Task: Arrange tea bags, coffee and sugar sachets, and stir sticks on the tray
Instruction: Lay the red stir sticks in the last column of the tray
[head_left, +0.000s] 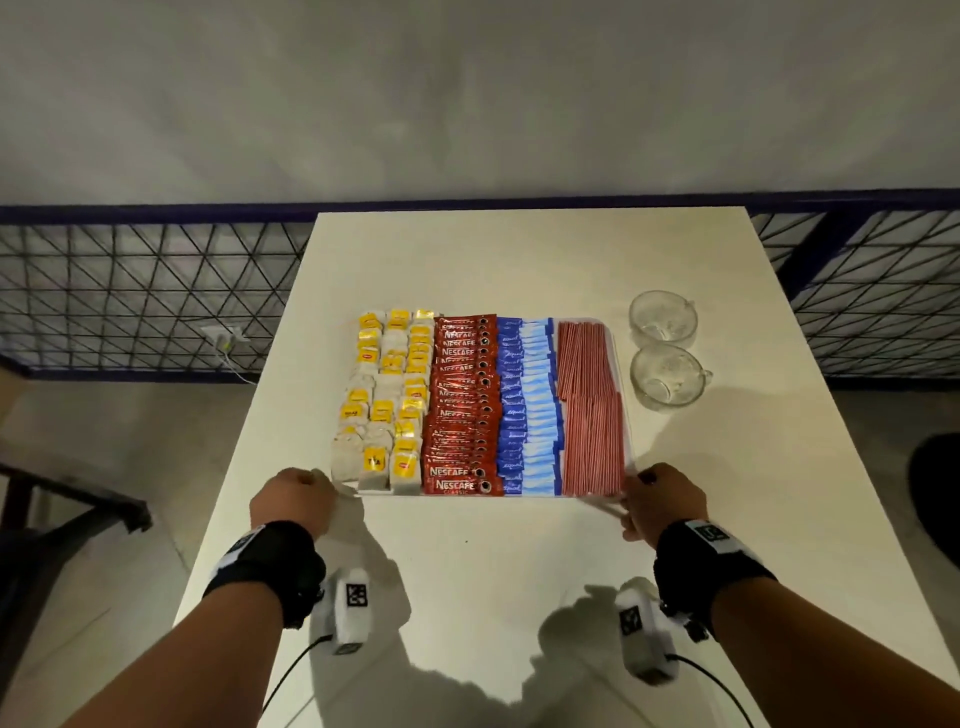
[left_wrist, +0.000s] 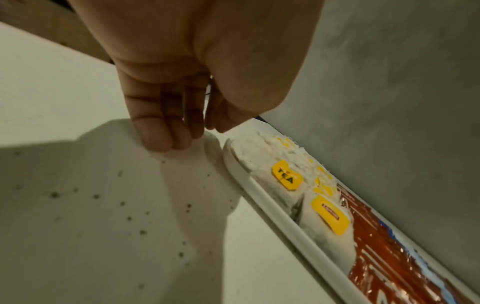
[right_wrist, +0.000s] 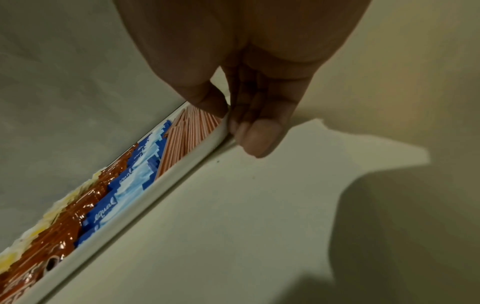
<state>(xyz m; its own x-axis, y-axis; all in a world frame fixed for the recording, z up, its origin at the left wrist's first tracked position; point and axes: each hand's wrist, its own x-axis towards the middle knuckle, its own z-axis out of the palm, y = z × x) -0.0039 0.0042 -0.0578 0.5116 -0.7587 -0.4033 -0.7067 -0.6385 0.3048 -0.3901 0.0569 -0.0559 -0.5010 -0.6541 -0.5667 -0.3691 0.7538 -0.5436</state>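
A white tray (head_left: 519, 497) sits mid-table, filled in four columns: yellow-tagged tea bags (head_left: 384, 400), red Nescafe coffee sachets (head_left: 462, 405), blue sugar sachets (head_left: 527, 405) and red stir sticks (head_left: 589, 405). My left hand (head_left: 311, 486) is at the tray's near left corner. In the left wrist view its fingers (left_wrist: 166, 135) curl beside the rim (left_wrist: 272, 209) and the thumb tip is at the corner. My right hand (head_left: 631, 493) pinches the near right corner. In the right wrist view its thumb (right_wrist: 207, 102) lies inside the rim (right_wrist: 182, 170) and the fingers outside.
Two glass cups (head_left: 662, 317) (head_left: 667, 382) stand just right of the tray. The white table (head_left: 467, 571) ends close to the tray on the left. A dark wire railing (head_left: 130, 291) runs behind the table. A dark object (head_left: 935, 488) sits at the far right.
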